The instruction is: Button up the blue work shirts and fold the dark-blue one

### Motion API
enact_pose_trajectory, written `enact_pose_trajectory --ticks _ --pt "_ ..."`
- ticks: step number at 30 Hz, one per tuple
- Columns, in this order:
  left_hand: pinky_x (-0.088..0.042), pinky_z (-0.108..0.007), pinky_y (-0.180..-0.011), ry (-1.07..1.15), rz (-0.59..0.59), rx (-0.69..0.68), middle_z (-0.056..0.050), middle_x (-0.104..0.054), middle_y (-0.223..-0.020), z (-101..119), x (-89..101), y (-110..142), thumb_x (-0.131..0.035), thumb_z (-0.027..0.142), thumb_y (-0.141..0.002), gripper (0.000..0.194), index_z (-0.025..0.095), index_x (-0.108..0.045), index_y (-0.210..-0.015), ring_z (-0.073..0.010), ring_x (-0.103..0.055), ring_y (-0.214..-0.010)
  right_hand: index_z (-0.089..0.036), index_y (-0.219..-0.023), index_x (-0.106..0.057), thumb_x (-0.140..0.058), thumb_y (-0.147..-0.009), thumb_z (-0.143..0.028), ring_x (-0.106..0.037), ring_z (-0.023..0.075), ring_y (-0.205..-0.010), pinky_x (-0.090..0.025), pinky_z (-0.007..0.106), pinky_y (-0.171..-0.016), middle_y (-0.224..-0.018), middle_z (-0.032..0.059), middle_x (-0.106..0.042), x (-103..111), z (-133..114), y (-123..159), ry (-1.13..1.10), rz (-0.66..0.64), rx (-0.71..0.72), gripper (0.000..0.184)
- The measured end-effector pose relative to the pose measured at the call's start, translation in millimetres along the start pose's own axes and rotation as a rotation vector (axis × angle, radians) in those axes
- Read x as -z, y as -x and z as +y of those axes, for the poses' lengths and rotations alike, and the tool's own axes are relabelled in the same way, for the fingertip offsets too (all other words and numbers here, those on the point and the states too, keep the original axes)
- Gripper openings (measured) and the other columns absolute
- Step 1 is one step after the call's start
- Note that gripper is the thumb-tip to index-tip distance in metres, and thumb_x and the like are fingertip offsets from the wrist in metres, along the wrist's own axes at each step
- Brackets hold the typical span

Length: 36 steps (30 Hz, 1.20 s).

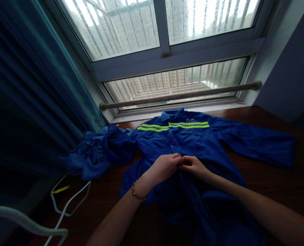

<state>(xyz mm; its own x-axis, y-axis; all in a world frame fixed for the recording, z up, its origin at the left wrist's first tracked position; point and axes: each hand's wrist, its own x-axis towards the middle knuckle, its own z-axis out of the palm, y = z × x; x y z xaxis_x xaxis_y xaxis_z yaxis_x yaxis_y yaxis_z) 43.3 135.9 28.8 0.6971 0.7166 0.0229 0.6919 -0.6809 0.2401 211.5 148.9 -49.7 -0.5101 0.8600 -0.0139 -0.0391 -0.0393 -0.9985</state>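
The blue garment [205, 145] lies front side up on the dark wooden tabletop [274, 179], from the centre of the frame to its lower edge, collar toward the window [208, 20]. A yellow-green reflective stripe [189, 125] crosses its chest; one sleeve extends to the right. The left hand [165, 166] and the right hand [196, 167] meet at the centre of the frame, fingertips pinched on the front edge of the garment; the exact gripping point is hidden. A bracelet [136, 192] encircles the left wrist. Bunched blue cloth [90, 155] sits left of centre, beside the curtain [39, 68]. A white looped frame [64, 211] and a yellow strip [61, 189] occupy the lower left. A horizontal rail [182, 96] spans the window's lower pane.
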Motion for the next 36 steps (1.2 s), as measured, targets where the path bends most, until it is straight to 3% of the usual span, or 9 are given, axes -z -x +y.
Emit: enact_pose_trajectory --ticks 3,10,16,24,29,36 --pt "-0.041 -0.022 -0.064 -0.069 -0.033 0.049 -0.002 -0.056 -0.083 -1 -5.7 -1 -0.042 0.006 -0.077 0.017 0.016 -0.051 -0.087 -0.0129 -0.054 -0.072 -0.013 -0.074 -0.052 -0.066 -0.065 -0.035 -0.044 0.0088 -0.059 -0.033 0.022 -0.056 -0.065 -0.0022 -0.051 -2 0 1 0.011 0.035 0.009 0.027" --pt "-0.042 -0.023 -0.06 -0.19 0.001 0.112 -0.003 -0.056 -0.078 -3 -13.1 -4 -0.041 0.007 -0.079 0.014 0.015 -0.051 -0.083 -0.0138 -0.055 -0.066 -0.014 -0.082 -0.053 -0.066 -0.066 -0.037 -0.044 0.0093 -0.06 -0.034 0.022 -0.056 -0.067 -0.0023 -0.05 -3 0 2 0.04 0.112 0.053 0.03" --pt "-0.043 -0.025 -0.064 -0.077 0.091 0.274 -0.005 -0.061 -0.075 -5 -15.8 -4 -0.039 0.011 -0.081 0.012 0.015 -0.05 -0.079 -0.0175 -0.06 -0.074 -0.015 -0.095 -0.051 -0.064 -0.069 -0.036 -0.045 0.0092 -0.062 -0.037 0.022 -0.059 -0.069 -0.0028 -0.049 -5 -1 4 0.08 0.134 0.111 0.036" --pt "-0.044 -0.027 -0.069 -0.014 0.071 0.441 -0.009 -0.063 -0.08 0 -14.7 -7 -0.04 0.012 -0.082 0.013 0.014 -0.05 -0.089 -0.019 -0.062 -0.08 -0.017 -0.099 -0.048 -0.064 -0.071 -0.034 -0.047 0.0098 -0.062 -0.038 0.022 -0.058 -0.071 -0.0027 -0.05 -7 -1 9 0.216 0.14 0.191 0.036" --pt "-0.043 -0.026 -0.067 -0.009 0.106 0.455 -0.009 -0.064 -0.078 -1 -14.9 -7 -0.039 0.014 -0.083 0.012 0.014 -0.05 -0.086 -0.0186 -0.062 -0.077 -0.018 -0.102 -0.048 -0.064 -0.071 -0.034 -0.048 0.0098 -0.062 -0.038 0.022 -0.058 -0.071 -0.0028 -0.051 -8 -4 9 0.235 0.132 0.189 0.038" --pt "-0.04 -0.024 -0.058 -0.069 0.18 0.374 -0.006 -0.064 -0.073 -6 -20.5 -5 -0.037 0.019 -0.085 0.014 0.016 -0.05 -0.081 -0.0186 -0.062 -0.07 -0.018 -0.106 -0.047 -0.064 -0.072 -0.034 -0.047 0.0096 -0.062 -0.038 0.022 -0.058 -0.07 -0.0031 -0.05 -9 -5 11 0.234 0.121 0.201 0.041"
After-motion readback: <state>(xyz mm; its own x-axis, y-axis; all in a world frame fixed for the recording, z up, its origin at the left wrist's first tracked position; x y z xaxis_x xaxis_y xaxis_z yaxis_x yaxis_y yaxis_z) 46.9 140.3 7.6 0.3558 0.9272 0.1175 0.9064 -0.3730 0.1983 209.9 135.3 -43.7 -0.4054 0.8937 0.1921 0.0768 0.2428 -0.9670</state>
